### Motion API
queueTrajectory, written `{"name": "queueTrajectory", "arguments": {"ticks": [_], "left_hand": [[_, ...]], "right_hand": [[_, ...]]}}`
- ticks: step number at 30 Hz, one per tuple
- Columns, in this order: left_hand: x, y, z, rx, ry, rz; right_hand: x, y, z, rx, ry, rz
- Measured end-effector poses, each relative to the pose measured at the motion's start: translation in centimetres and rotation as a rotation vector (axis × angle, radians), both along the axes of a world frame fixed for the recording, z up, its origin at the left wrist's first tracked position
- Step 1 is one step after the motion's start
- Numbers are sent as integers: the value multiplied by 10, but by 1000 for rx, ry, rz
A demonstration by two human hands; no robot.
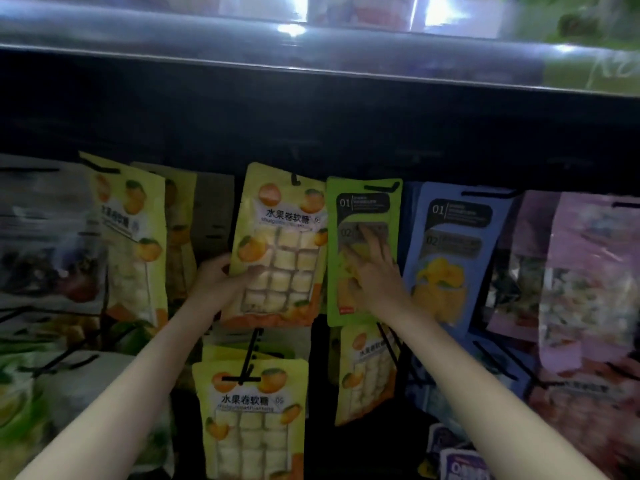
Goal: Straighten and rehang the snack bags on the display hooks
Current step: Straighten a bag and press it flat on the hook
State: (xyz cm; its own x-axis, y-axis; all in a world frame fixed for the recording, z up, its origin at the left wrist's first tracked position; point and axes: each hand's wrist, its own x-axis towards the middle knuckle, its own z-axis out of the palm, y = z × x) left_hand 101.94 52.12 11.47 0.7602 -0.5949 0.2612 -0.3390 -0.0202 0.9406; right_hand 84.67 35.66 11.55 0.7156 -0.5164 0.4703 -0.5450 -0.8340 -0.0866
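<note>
Yellow snack bag in the upper row, tilted, top corner leaning left, hang hole seemingly at the hook near its upper right edge; hard to tell through the blur whether threaded on or only resting against it. Gripped low on its left edge by the left hand, thumb across the front by the window of sweets, fingers curled out of sight behind. Just beside it, touching along the right edge, green bag hanging on its own hook, pressed flat by the right hand, fingers spread and straight on the front panel.

Best done by lifting from below with the left hand to take weight off the hole, then swinging the bottom leftward until the sides run parallel with the green bag. Worth keeping the right palm flat to stop the neighbour swaying into the gap. Risk of tearing the hang hole if pulled sideways under tension; gentler to slide back along the hook first.

Further out: blue bag to the right, another yellow bag to the left, more of the same on the lower row, dark shelf edge overhead.
</note>
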Motion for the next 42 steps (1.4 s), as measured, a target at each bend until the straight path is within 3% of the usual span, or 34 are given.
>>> {"name": "queueTrajectory", "arguments": {"ticks": [3, 6, 8, 11, 13, 15, 18, 21, 23, 25, 26, 31, 33, 35, 37, 40, 42], "left_hand": [[-12, 21, 10, -28, -100, -15], [-28, 44, 31, -119, 4, 24], [-36, 67, 43, -107, 10, -21], [-41, 106, 48, -89, 5, -135], [-47, 127, 45, -102, 54, -263], [-50, 137, 42, -105, 61, -353], [-58, 136, 45, 25, -37, -496], [-74, 130, 44, 203, -69, -687], [-80, 121, 37, 112, -6, -719], [-80, 110, 29, -12, 104, -629], [-81, 103, 24, -21, 64, -580], [-109, 62, -31, 228, -507, -664], [-122, 45, -54, 228, -598, -653], [-131, 30, -72, 256, -631, -661], [-139, 17, -86, 365, -818, -610], [-144, 2, -100, 472, -1137, -506], [-141, -8, -111, 427, -1171, -464]], "right_hand": [[4, -3, -2, 1, 2, 0], [6, -3, 2, 84, -23, 39], [4, 9, 12, 207, -151, 73], [-9, 47, 24, 627, -446, 308], [-18, 76, 26, 1078, -553, 569], [-21, 90, 27, 1322, -651, 721], [-31, 98, 40, 1318, -778, 735], [-54, 101, 49, 1158, -595, 722], [-74, 99, 44, 1049, -466, 682], [-94, 93, 32, 984, -385, 593], [-104, 89, 23, 956, -344, 542], [-153, 74, -33, 875, -144, 442], [-166, 72, -65, 932, -244, 359], [-172, 71, -100, 1028, -461, 238], [-172, 68, -130, 1103, -601, 132], [-167, 61, -148, 1135, -644, 63], [-163, 54, -148, 1073, -646, 49]]}}
